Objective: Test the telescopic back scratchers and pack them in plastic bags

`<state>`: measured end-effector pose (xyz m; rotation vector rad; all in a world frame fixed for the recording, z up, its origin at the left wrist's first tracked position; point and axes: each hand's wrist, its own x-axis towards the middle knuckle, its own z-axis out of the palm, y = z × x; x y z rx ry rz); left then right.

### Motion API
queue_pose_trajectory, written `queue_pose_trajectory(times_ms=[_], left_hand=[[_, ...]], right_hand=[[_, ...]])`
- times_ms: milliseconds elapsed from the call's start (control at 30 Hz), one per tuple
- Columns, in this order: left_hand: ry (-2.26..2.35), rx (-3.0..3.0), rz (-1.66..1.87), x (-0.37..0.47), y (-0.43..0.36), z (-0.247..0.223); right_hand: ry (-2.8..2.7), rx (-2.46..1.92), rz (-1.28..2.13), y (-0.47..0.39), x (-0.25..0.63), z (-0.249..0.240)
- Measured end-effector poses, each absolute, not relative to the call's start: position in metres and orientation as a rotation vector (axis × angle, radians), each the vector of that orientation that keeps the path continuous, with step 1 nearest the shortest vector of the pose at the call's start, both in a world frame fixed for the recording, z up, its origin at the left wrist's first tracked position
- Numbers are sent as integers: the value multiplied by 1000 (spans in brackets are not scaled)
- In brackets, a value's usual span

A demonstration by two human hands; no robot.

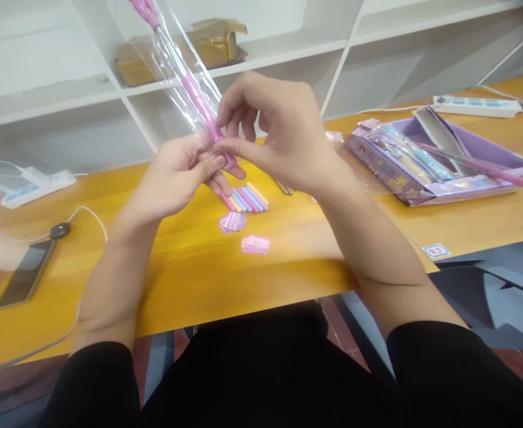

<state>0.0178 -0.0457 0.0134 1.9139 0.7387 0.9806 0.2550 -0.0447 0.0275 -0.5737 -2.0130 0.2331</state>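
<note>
A long pink stick [194, 98] with a metal shaft and a pink top, cut off by the upper edge, is raised above the table inside a clear plastic sleeve [203, 68]. It leans to the upper left. My left hand [176, 175] grips its lower end, thumb on top and fingers beneath. From the other side, my right hand [283, 128] pinches the same end between thumb and fingers. On the table below lie a row of pastel sticks [249, 198], a small fan of purple cards [232, 222] and some pink cards [256, 244].
A purple display box [466, 193] with wrapped items stands at right. Power strips [478, 106] lie at the back right and left. A phone [25, 273] and white cable are at left. Brown-wrapped parcels [216, 47] sit on the white shelf [288, 50] behind.
</note>
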Motion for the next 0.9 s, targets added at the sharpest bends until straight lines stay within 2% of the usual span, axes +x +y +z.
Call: queue_pose_trajectory(times_ms=[300,433,667,900], left_hand=[[711,1921,1076,15,-53,18],[625,1950,1107,12,-52,18],[600,2162,968,0,-54,21],[565,2181,1080,2,-61,21]], right_hand=[[-1914,-589,169,-35,255,23],[-2001,-649,383,-33,255,21],[-2096,-442,630,-42,255,24],[-2116,-180,855,-47,250,27]])
